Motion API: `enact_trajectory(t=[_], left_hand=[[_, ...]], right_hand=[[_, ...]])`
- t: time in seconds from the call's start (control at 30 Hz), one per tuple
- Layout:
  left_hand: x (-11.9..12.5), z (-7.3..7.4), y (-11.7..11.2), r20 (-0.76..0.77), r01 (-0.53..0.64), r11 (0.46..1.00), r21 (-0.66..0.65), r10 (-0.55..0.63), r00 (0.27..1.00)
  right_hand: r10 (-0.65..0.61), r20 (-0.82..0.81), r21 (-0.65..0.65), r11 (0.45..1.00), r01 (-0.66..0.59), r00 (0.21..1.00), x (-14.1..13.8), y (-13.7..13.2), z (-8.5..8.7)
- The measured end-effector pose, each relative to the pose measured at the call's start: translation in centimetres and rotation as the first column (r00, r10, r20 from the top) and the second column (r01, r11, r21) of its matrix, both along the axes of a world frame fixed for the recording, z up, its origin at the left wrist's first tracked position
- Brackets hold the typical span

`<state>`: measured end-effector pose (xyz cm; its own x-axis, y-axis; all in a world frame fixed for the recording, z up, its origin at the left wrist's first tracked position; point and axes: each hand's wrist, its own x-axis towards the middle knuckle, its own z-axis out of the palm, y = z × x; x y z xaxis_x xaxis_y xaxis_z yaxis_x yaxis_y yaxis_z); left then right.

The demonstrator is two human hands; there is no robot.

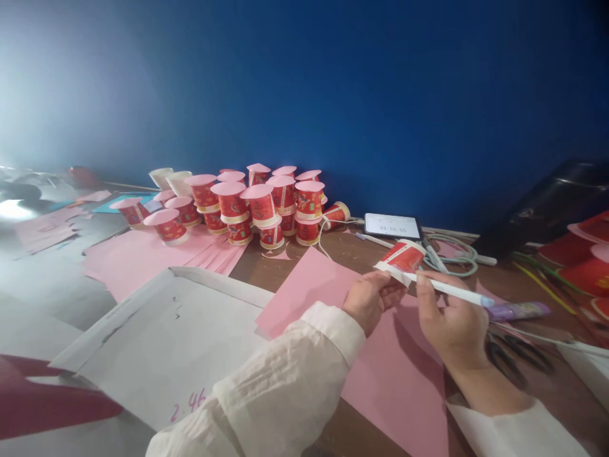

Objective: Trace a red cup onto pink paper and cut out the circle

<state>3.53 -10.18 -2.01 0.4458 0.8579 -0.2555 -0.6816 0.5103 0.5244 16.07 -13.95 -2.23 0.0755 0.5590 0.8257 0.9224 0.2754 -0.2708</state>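
My left hand [373, 299] is closed on a tilted red paper cup [406, 255] with a white rim. Between the thumb and fingers of my right hand [451, 320] lies a white pen [459, 292] with a light blue end, its other end close to the cup's rim. Whether that tip touches the cup, I cannot tell. Both hands are above sheets of pink paper [394, 387] on the brown table [257, 266].
Red cups with pink paper discs [259, 206] stand stacked near the blue wall. A phone [392, 226] showing a timer, a coiled cable [466, 257], a purple tube [518, 310] and scissors [509, 358] lie around the hands. At left is a white box lid [181, 330].
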Motion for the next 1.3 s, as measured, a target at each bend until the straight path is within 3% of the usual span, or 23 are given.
enact_trajectory(t=[0.63, 0.9, 1.0, 1.3], left_hand=[[0.07, -0.19, 0.07, 0.007, -0.011, 1.000, 0.000, 0.011, 1.000], [0.04, -0.30, 0.26, 0.021, -0.010, 0.998, -0.061, 0.011, 1.000], [-0.02, -0.36, 0.31, 0.014, -0.002, 0.998, -0.068, 0.003, 1.000], [-0.04, -0.08, 0.24, -0.002, 0.006, 0.998, -0.058, -0.006, 1.000]], right_hand=[[0.011, -0.003, -0.033, 0.999, -0.011, 1.000, -0.06, -0.07, 0.05], [-0.030, -0.073, 0.050, 0.998, 0.034, 0.997, 0.21, -0.07, 0.50], [-0.068, -0.105, 0.039, 0.997, 0.072, 0.992, 0.31, -0.14, 0.49], [-0.026, -0.044, -0.015, 1.000, 0.025, 0.999, 0.19, -0.05, -0.07]])
